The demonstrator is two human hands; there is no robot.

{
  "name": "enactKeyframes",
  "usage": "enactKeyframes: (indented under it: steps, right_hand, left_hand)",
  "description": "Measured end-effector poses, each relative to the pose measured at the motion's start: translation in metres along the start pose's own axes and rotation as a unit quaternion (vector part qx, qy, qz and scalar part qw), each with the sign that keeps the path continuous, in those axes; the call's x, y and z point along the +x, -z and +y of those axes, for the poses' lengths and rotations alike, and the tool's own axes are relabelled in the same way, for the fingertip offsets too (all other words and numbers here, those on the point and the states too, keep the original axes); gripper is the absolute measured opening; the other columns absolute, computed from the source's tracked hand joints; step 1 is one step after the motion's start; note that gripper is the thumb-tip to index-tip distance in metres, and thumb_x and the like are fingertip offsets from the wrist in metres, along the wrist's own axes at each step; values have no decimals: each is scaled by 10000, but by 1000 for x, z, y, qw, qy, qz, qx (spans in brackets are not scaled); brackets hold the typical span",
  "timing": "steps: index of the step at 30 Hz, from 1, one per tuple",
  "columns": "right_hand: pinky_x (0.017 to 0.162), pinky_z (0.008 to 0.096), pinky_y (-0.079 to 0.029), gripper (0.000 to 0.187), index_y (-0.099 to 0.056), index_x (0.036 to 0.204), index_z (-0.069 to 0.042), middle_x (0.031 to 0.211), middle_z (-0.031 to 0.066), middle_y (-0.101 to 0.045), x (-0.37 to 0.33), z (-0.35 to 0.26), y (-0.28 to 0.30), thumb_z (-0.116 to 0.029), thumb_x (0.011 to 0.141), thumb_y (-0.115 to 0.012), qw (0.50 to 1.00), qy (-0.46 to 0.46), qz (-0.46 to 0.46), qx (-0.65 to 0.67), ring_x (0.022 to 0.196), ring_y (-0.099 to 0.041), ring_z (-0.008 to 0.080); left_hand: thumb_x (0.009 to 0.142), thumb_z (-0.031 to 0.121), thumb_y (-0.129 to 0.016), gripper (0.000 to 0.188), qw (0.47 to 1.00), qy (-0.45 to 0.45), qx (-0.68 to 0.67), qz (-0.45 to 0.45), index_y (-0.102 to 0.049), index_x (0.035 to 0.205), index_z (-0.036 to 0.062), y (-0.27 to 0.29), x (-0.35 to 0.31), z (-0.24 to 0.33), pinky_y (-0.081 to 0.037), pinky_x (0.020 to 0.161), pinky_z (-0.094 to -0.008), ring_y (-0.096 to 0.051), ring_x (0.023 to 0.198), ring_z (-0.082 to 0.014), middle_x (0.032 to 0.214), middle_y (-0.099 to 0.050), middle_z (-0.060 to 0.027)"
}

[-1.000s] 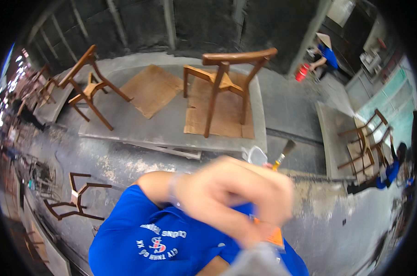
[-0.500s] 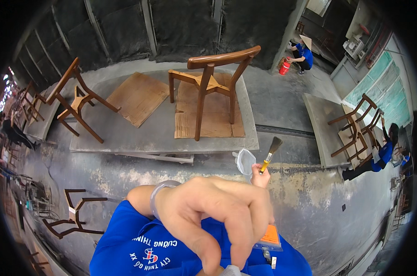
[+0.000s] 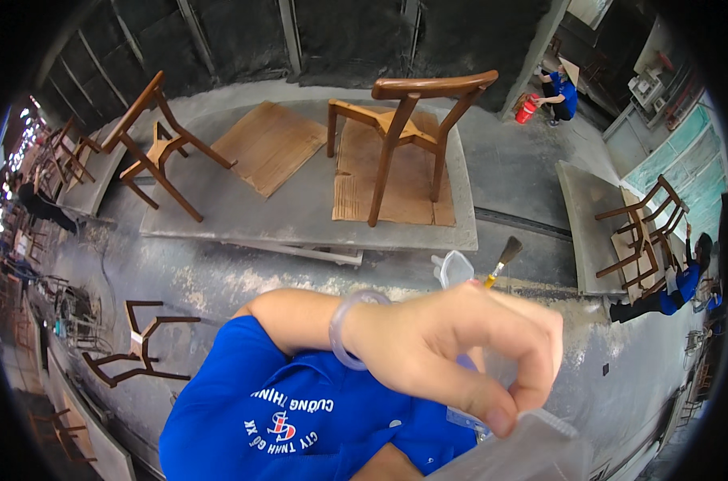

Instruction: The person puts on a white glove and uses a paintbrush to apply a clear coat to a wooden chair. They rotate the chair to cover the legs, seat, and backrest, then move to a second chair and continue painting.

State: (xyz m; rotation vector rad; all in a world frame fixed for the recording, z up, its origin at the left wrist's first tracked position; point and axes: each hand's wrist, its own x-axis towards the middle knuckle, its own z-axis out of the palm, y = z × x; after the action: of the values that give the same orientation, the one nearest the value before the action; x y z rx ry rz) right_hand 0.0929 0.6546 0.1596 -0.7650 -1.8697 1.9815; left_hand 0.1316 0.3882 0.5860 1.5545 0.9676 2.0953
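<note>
My left hand (image 3: 468,341), with a pale bangle at its wrist, crosses in front of my chest. Its thumb and fingers pinch a translucent plastic piece (image 3: 532,449) that runs off the lower edge; its full shape is cut off. Behind it, my right hand (image 3: 477,283) is nearly all hidden. Out of that hand stands a paintbrush (image 3: 504,260) with a yellow handle and dark bristles pointing up. Beside the brush shows a whitish translucent cup (image 3: 454,268); what holds it is covered.
Two seatless brown chair frames (image 3: 396,120) (image 3: 162,148) stand on a low grey platform (image 3: 243,228) with cardboard sheets (image 3: 269,148). Another frame (image 3: 139,346) is on the floor, left. A person (image 3: 564,92) squats by a red bucket (image 3: 527,108); another (image 3: 678,290) works at chairs, right.
My left hand has moved right and now covers most of my right hand. More of the plastic piece shows below it. The surroundings have shifted slightly right and up in view.
</note>
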Motion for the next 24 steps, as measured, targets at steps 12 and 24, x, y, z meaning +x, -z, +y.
enactKeyframes:
  steps: [12, 24]
  right_hand:
    - [519, 249, -390, 172, -730, 1010, -62, 760, -45, -612, -30, -50, -17, -162, 919, -837, 999, -31, 13, -2, 598, -505, 57]
    - [454, 248, -335, 151, -720, 986, -66, 729, -64, -587, -34, -63, -14, -135, 910, -830, 999, -32, -4, 35, 521, -460, 41]
  left_hand:
    - [988, 234, -771, 185, 1000, -13, -19, -14, -790, 870, 94, -3, -3, 14, -493, 973, -440, -682, 923, -237, 949, -704, -62]
    - [963, 152, -800, 201, 997, -37, -55, -35, -731, 1072, -2, 3, -5, 7, -500, 861, -352, -623, 1002, -243, 1031, -651, -97]
